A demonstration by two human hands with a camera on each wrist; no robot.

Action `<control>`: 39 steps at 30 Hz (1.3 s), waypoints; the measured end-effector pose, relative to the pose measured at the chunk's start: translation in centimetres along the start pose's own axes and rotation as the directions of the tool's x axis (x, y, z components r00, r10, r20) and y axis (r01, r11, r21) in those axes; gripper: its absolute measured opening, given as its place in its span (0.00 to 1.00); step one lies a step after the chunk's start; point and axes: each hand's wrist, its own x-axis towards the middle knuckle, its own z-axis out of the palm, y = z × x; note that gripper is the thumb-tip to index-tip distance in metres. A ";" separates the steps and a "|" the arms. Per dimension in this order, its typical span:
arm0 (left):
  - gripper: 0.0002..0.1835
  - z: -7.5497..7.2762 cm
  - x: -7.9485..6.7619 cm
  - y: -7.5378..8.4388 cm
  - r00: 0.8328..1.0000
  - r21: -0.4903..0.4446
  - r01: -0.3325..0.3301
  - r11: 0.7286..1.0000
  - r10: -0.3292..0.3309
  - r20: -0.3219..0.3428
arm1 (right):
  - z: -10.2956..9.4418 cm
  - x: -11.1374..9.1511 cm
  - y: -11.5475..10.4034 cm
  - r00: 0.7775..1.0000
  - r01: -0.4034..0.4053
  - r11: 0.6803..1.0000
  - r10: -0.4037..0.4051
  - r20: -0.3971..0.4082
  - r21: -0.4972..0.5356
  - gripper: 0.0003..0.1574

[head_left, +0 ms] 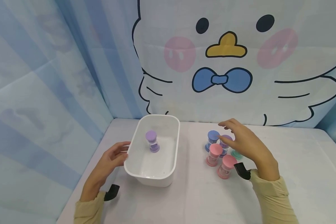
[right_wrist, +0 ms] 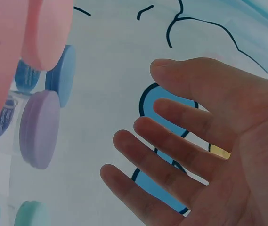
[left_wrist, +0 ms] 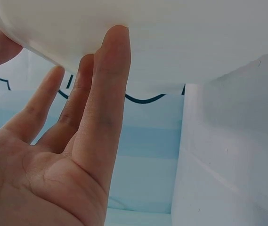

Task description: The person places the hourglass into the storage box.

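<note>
A white plastic bin (head_left: 152, 169) stands on the table, with a purple sand timer (head_left: 151, 136) upright inside. At its left side is my left hand (head_left: 107, 163), fingers extended against the outer wall and thumb by the rim; the left wrist view shows these fingers (left_wrist: 108, 80) nearly straight. My right hand (head_left: 245, 141) hovers above a cluster of sand timers, holding nothing, fingers spread. In the cluster are a blue timer (head_left: 213, 135), another purple timer (head_left: 223, 149), a front pink timer (head_left: 228, 162), a second pink timer (head_left: 215, 151) and a partly hidden green timer (head_left: 236, 154).
The table (head_left: 201, 199) has a white cover. Behind it hangs a cloth backdrop (head_left: 221, 105) with a cartoon face and blue bow tie. A blue and white curtain (head_left: 44, 109) hangs along the left side.
</note>
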 end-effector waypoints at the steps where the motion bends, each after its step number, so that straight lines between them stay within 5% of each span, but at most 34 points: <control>1: 0.26 0.0 0.0 0.0 1.000 0.001 -0.002 1.000 0.002 0.000 | -0.1 -0.1 0.2 1.000 -0.003 1.000 0.003 -0.001 -0.005 0.31; 17: 0.26 0.1 0.0 -0.1 1.000 -0.009 0.016 1.000 -0.016 -0.009 | -0.2 -1.7 3.5 0.994 -0.107 0.994 0.107 0.003 -0.005 0.32; 39: 0.26 0.1 0.0 -0.2 1.000 -0.004 0.002 1.000 -0.002 -0.006 | 0.4 -2.4 6.7 0.990 -0.141 0.990 0.141 0.020 -0.006 0.34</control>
